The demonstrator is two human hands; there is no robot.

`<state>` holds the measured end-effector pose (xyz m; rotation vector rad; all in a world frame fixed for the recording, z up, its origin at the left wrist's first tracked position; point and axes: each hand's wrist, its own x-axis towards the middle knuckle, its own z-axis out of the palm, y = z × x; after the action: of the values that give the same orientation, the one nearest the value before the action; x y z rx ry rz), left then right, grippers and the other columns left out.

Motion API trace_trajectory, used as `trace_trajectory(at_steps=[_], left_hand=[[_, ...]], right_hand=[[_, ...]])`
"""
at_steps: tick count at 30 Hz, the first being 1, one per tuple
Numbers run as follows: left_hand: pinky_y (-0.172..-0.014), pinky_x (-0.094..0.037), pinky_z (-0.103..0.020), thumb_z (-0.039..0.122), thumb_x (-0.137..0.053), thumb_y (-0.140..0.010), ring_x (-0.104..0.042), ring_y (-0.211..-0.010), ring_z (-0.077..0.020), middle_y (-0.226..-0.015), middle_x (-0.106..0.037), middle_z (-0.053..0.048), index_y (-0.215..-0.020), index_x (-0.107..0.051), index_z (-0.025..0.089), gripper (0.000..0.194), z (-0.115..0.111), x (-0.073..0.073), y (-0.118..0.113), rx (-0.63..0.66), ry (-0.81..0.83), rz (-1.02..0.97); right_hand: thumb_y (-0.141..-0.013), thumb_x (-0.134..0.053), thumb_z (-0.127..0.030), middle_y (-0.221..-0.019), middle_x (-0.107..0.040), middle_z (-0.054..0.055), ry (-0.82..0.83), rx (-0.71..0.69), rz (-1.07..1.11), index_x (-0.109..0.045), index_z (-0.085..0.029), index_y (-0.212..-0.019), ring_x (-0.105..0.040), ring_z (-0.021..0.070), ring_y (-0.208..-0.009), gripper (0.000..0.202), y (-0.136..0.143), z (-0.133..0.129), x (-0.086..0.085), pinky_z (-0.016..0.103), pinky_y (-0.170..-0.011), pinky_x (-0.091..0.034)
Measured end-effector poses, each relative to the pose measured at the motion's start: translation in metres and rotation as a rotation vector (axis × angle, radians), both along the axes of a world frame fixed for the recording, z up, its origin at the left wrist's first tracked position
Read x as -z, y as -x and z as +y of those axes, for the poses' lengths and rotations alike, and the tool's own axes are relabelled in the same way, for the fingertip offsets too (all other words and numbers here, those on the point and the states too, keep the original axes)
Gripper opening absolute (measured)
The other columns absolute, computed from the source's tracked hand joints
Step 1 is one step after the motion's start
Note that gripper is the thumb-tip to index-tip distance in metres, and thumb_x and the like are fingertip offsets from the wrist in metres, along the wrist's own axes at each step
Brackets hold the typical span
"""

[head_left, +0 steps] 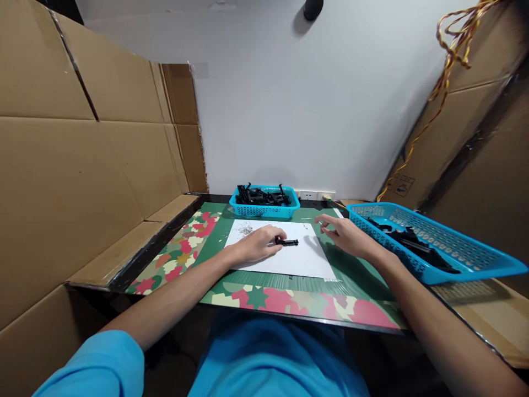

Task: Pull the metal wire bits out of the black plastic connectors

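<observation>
My left hand (264,243) rests on a white sheet of paper (297,262), its fingers closed around a slim black plastic part (289,242). The part lies level, its free end pointing right; the rest is hidden under my fingers. Over the right edge of the sheet hovers my right hand (339,234), with thumb and fingertips drawn together. A tiny pale thing seems to show at those fingertips, too small to name. Near the sheet's upper left corner lies a scatter of tiny dark pieces (245,229), and a few specks (305,226) sit at the upper right.
Behind the paper stands a blue basket (264,211) heaped with black plastic parts (264,196). A larger blue basket (487,262) at the right holds more black parts (417,246). Cardboard walls (124,149) flank the green table mat (215,242). Twisted wires (444,82) hang at the right.
</observation>
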<state>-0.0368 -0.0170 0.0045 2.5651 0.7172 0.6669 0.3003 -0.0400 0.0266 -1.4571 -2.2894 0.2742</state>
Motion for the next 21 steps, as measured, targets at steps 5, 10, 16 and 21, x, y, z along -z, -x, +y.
trace_trajectory(at_steps=[5, 10, 16, 21], left_hand=[[-0.098, -0.054, -0.041, 0.024, -0.063, -0.098, -0.069, -0.111, -0.0276, -0.124, -0.072, -0.011, -0.125, -0.069, 0.023, 0.028, 0.003, 0.003, 0.001, 0.005, -0.009, 0.004], [-0.101, -0.053, -0.041, 0.022, -0.062, -0.099, -0.068, -0.116, -0.0275, -0.129, -0.071, -0.012, -0.13, -0.067, 0.022, 0.031, 0.004, 0.003, 0.002, 0.02, -0.031, 0.006], [-0.102, -0.052, -0.041, 0.023, -0.062, -0.101, -0.067, -0.118, -0.0276, -0.129, -0.071, -0.012, -0.131, -0.065, 0.022, 0.031, 0.004, 0.002, 0.003, 0.021, -0.056, 0.015], [-0.104, -0.051, -0.04, 0.022, -0.06, -0.102, -0.066, -0.12, -0.0271, -0.129, -0.071, -0.011, -0.131, -0.065, 0.022, 0.03, 0.007, 0.005, 0.003, 0.027, -0.057, 0.015]], right_hand=[[-0.105, -0.053, -0.055, -0.127, -0.076, 0.013, -0.075, 0.015, 0.358, -0.066, -0.027, -0.134, -0.071, 0.0216, -0.069, 0.042, 0.006, 0.001, -0.001, 0.035, -0.059, -0.055], [-0.104, -0.055, -0.06, -0.151, -0.065, 0.014, -0.117, -0.06, 0.806, -0.063, -0.028, -0.141, -0.078, 0.025, -0.084, 0.05, 0.015, -0.009, -0.016, 0.033, -0.055, -0.058], [-0.097, -0.069, -0.058, -0.154, -0.064, 0.015, -0.147, -0.021, 0.951, -0.064, -0.028, -0.143, -0.078, 0.0256, -0.086, 0.055, 0.015, -0.011, -0.019, 0.034, -0.055, -0.058], [-0.095, -0.073, -0.06, -0.128, -0.078, 0.018, -0.072, 0.009, 0.933, -0.075, -0.02, -0.121, -0.078, 0.025, -0.074, 0.048, 0.016, -0.008, -0.013, 0.034, -0.054, -0.057]])
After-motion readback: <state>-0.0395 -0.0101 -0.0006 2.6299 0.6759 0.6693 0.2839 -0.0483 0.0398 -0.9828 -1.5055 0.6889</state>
